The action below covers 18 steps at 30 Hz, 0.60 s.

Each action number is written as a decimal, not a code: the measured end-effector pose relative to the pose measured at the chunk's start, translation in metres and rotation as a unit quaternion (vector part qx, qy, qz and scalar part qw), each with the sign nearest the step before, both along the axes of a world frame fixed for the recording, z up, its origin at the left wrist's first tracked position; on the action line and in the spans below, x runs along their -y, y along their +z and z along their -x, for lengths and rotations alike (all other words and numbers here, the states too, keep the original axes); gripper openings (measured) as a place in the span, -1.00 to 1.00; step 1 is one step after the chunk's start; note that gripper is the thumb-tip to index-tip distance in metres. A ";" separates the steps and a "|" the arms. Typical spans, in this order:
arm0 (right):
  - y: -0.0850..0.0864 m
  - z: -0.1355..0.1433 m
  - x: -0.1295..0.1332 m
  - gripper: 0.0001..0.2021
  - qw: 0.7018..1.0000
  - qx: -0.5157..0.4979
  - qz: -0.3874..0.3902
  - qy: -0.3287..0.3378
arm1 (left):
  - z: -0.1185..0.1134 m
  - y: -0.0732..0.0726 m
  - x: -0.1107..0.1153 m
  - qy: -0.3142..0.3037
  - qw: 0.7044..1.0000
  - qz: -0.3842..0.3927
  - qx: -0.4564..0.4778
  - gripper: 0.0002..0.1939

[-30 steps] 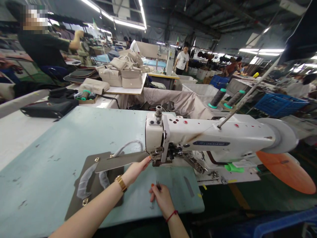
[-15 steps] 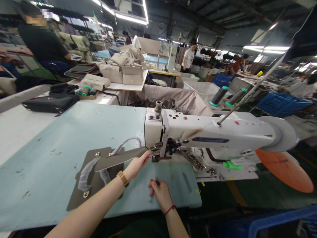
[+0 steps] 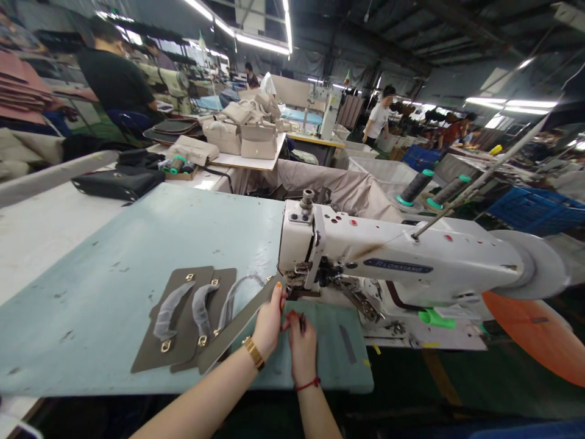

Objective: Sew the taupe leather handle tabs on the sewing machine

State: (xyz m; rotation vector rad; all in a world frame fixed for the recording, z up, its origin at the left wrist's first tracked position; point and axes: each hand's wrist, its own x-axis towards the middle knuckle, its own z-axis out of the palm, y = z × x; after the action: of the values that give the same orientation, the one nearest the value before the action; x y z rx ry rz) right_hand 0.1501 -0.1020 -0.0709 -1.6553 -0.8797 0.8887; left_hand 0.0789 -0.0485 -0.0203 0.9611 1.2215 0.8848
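Note:
My left hand (image 3: 269,323), with a gold watch at the wrist, is closed on the end of a grey-brown bag panel (image 3: 242,326) by the sewing machine's needle area. This panel slants down to the left, with a plastic-wrapped handle (image 3: 233,299) on it. My right hand (image 3: 302,347) is close beside, its fingers curled round a small dark pointed tool (image 3: 302,322) whose kind is unclear. Fingertips of both hands nearly meet near the panel's end. To the left lie two more panels (image 3: 148,350) with wrapped handles and gold-coloured buckles, overlapping each other.
The white sewing machine (image 3: 342,244) spans the right of the blue-green table (image 3: 91,292). Thread cones (image 3: 415,188) stand behind it, and an orange disc (image 3: 534,329) is at far right. Beige bags (image 3: 258,140) are piled at the back. Several people are farther off.
My right hand has moved up to my left hand. The held panel has swung down to a steeper slant, uncovering the panels on its left. The view has shifted slightly left.

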 end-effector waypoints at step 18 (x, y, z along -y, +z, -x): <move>0.020 0.043 -0.061 -0.57 0.997 0.058 -0.041 -0.033 | 0.040 0.045 -0.155 -0.515 0.835 -0.170 -0.091 -0.64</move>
State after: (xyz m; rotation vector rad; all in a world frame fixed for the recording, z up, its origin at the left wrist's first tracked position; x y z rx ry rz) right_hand 0.1072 -0.0405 -0.0506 -1.6683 -0.9219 0.7088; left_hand 0.0388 0.1068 0.0250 1.7735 0.5095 0.1203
